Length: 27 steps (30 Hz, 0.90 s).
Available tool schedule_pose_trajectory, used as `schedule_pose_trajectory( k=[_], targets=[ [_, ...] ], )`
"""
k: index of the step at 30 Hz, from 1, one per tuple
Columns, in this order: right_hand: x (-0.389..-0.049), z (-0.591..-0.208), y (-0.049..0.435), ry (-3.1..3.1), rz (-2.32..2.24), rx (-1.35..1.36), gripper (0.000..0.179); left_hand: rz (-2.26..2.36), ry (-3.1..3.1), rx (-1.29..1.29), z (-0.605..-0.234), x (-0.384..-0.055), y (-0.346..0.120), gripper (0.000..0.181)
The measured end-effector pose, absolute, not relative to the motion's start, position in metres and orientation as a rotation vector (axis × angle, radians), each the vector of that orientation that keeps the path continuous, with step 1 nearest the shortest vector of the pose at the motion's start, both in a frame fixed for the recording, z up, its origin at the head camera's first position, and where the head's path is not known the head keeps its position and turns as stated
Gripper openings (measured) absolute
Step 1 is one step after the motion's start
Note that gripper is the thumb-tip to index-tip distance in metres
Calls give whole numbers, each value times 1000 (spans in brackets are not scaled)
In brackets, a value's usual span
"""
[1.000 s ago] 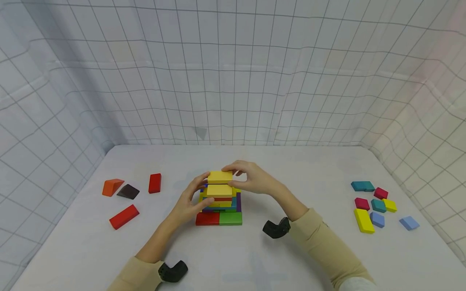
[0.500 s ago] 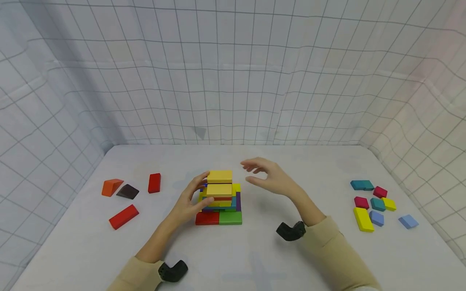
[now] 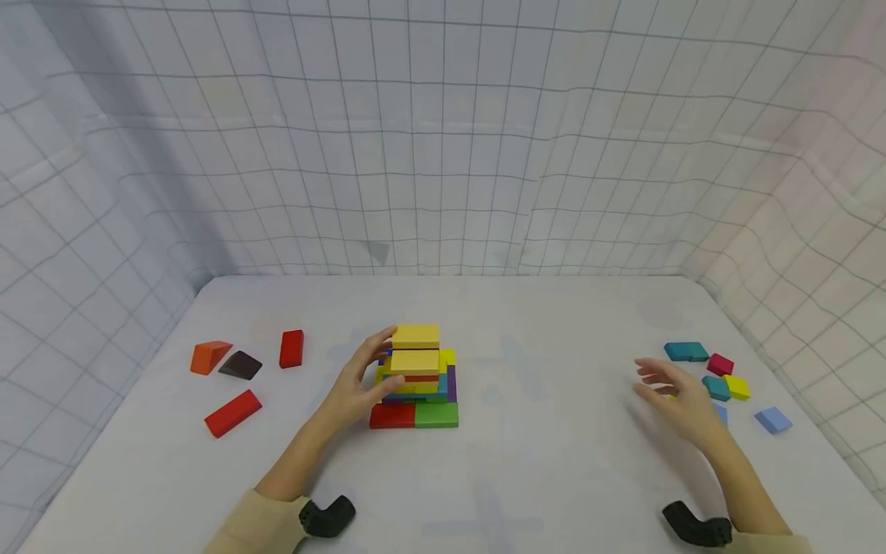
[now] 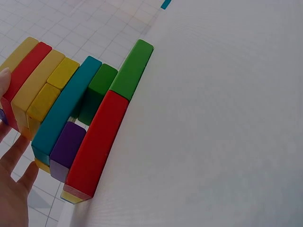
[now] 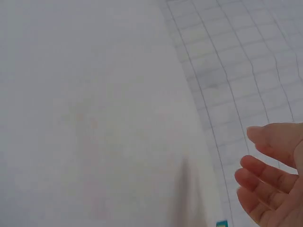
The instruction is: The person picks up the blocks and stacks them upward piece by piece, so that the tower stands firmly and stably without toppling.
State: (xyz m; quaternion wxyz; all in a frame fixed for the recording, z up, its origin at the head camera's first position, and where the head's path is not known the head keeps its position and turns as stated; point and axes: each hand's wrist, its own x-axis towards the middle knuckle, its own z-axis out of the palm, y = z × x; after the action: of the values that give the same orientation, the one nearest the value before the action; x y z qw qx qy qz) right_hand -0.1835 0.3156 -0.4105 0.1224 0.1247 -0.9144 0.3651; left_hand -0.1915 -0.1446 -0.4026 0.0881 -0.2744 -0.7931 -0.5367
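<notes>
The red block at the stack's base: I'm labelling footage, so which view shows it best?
The left wrist view: there the red block appears large, its long face unobstructed. The head view shows it smaller, beside a green block; the right wrist view doesn't show it.

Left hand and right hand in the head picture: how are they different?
The left hand touches the block stack; the right hand hovers, holding nothing, near the loose blocks on the right. The left hand is spread wider than the right hand. Both hands are bare.
</notes>
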Motion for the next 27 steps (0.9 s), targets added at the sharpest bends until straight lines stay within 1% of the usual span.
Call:
schedule_pose_trajectory(
  k=[4, 7, 16, 19, 22, 25, 27],
  targets=[
    [-163, -415, 338, -2732, 968, 162, 37, -1607, -2359, -817, -404, -192, -144, 66],
    [-154, -420, 349, -2780, 890, 32, 40, -1617, -2364, -805, -403, -192, -144, 66],
    [-144, -429, 360, -2876, 801, -155, 54, -1611, -2366, -798, -402, -191, -145, 66],
    [-144, -430, 358, -2869, 804, -157, 51, -1617, -2373, -793, -402, -190, -145, 66],
    [-145, -430, 354, -2881, 833, -77, 46, -1622, -2381, -787, -401, -190, -145, 66],
    [-148, -429, 352, -2907, 862, 5, 47, -1628, -2384, -784, -401, -190, -145, 66],
    [-149, -429, 352, -2932, 868, 9, 49, -1631, -2381, -789, -401, -190, -145, 66]
  ],
)
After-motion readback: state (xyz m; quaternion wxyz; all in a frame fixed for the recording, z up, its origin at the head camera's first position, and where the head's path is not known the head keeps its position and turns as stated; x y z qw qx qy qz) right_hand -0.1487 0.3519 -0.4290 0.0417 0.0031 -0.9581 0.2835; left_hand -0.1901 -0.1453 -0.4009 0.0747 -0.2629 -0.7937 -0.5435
